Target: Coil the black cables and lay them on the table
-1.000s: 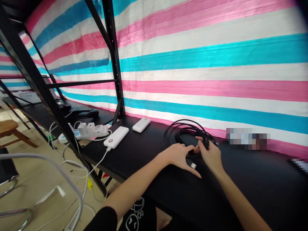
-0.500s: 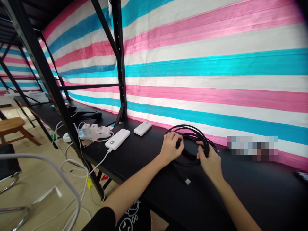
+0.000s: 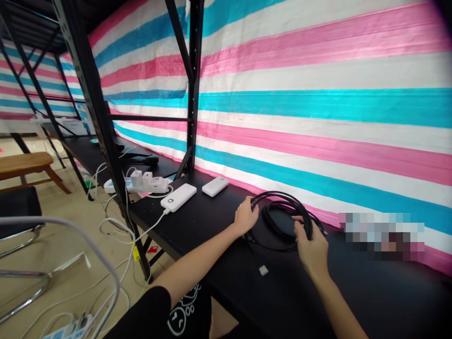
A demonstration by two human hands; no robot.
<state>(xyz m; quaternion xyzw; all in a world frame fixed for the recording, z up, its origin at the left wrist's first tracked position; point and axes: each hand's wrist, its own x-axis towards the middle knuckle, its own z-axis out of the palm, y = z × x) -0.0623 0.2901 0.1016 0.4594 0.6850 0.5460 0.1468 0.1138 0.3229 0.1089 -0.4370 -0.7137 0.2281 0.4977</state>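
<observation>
On black tabletop (image 3: 300,301), left hand (image 3: 246,217) and right hand (image 3: 314,249) clamp fingers round opposite sides of coiled cable (image 3: 306,216), seemingly against unravelling.

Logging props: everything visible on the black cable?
The black cable, plastic-looking, forms loose, uneven loops over the black tabletop, before the striped sheet. The left hand holds an outer loop; the right hand grasps bundled loops opposite. A pale plug tip shows toward the near edge, its join unclear.
</observation>
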